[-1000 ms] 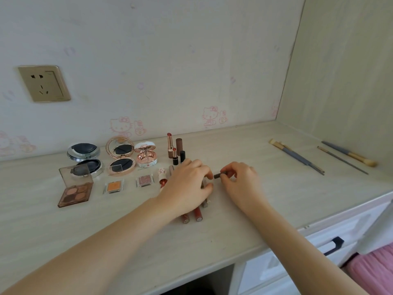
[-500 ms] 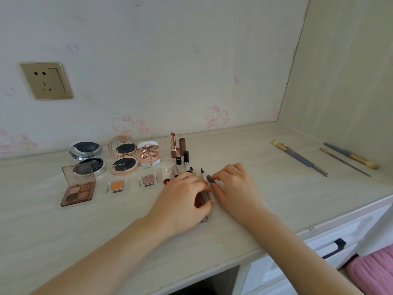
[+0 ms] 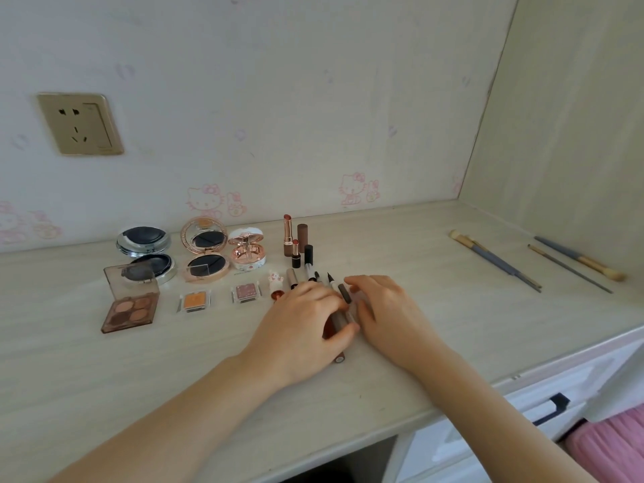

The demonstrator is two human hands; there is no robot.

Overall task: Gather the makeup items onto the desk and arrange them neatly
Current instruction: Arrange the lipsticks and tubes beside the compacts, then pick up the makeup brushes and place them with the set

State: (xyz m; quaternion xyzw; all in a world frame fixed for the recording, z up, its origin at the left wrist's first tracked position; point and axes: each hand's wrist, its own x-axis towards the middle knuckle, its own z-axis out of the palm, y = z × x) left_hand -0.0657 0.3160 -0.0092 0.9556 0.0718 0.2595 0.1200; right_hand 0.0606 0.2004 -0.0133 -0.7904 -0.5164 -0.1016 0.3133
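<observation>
A row of slim pens and liners point(image 3: 330, 281) lies side by side on the desk point(image 3: 453, 325) at the centre. My left hand point(image 3: 303, 325) rests over most of the row, its thumb across the lower ends. My right hand point(image 3: 386, 312) lies flat just right of the row, fingertips touching a brown pen point(image 3: 345, 293) at the row's right side. Behind the row stand upright lipsticks point(image 3: 288, 235). To their left are open compacts point(image 3: 205, 249), an eyeshadow palette point(image 3: 130, 305) and two small eyeshadow pans point(image 3: 195, 300). Three makeup brushes point(image 3: 495, 261) lie apart at the right.
The back wall carries a socket point(image 3: 80, 123), and a side panel closes off the desk on the right. A drawer with a black handle point(image 3: 554, 406) sits below the desk's front edge, with pink fabric point(image 3: 610, 444) beside it.
My right hand was pinching the brown pen a second ago; it now lies flat with the pen down at the right of the row. My left hand has slid back toward me along the pens.
</observation>
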